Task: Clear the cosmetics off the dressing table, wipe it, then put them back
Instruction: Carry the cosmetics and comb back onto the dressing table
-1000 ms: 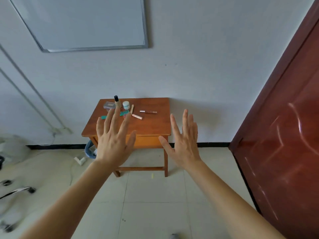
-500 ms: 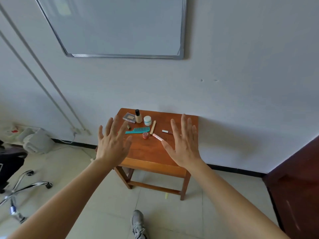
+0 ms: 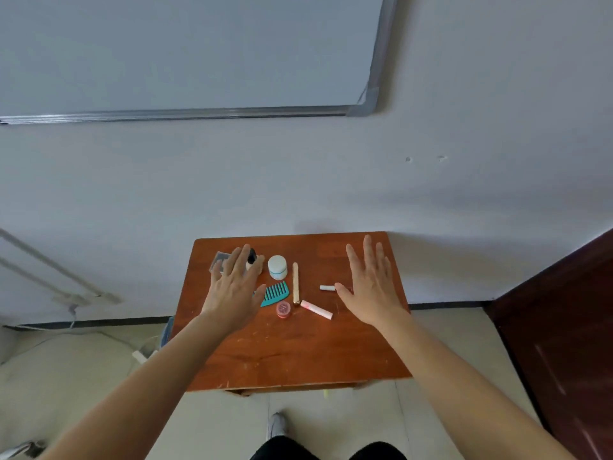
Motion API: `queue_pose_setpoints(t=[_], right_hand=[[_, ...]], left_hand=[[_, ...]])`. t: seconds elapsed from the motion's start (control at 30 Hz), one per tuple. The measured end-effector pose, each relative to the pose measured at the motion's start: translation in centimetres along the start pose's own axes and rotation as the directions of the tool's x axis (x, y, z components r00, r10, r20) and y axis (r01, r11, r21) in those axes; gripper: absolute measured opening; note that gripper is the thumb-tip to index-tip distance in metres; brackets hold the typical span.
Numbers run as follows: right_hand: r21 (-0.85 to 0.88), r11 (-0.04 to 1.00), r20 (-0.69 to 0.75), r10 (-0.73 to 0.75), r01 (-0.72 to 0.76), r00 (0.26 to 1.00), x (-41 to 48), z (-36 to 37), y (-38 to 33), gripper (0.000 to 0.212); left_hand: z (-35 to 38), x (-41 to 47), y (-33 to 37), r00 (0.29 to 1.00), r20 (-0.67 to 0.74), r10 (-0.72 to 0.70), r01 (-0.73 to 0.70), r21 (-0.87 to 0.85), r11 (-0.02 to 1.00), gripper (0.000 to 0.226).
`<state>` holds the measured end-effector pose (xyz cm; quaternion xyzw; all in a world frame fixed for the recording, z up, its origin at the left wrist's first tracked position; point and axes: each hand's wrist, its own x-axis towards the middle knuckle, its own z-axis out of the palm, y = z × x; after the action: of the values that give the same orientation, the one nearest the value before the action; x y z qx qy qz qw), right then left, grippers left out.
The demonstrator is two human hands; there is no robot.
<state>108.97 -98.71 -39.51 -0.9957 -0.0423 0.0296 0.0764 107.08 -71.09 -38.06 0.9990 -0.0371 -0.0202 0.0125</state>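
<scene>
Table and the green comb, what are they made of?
The table looks like wood with a reddish-brown varnish: grain streaks and pale scratches show. The comb looks like plastic: one even teal colour, smooth moulded teeth. Likely, not certain.

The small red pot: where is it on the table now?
In the head view the small red pot sits near the middle of the table, on the near side of the teal comb, with the pink tube just to its right.

On the far half of the wooden table a white jar is set upright; teal comb, gold tube, pink tube and red pot are laid flat.
</scene>
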Motion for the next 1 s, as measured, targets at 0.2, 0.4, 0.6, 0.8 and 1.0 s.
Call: queue_pose_setpoints(t=[0.2,0.4,0.6,0.8,1.0], right_hand=[[0.046,0.998,0.174,0.043,-0.051,0.984,2.1,4.0,-0.5,0.080],[0.066,0.997,0.390,0.006,-0.034,0.921,4.0,8.8,1.4,0.073],[0.030,0.997,0.195,-0.075,0.070,0.978,4.8,11.8,1.8,0.047],[0.135,0.991,0.232,-0.040,0.009,0.972,4.7,11.5,1.5,0.039],[0.156,0.988,0.143,-0.040,0.018,0.989,6.5,7.8,2.7,0.037]], left_hand=[[4.5,3.7,0.8,0.985,0.160,0.069,-0.045,-0.147,0.988,0.064],[10.3,2.4,2.8,0.929,0.365,0.056,0.042,-0.256,0.966,0.056],[12.9,1.8,3.4,0.938,0.344,0.043,0.035,-0.219,0.975,0.051],[12.4,2.7,4.5,0.966,0.260,-0.006,0.077,-0.264,0.962,0.032],[7.4,4.3,4.5,0.998,0.047,0.039,-0.023,-0.293,0.956,0.029]])
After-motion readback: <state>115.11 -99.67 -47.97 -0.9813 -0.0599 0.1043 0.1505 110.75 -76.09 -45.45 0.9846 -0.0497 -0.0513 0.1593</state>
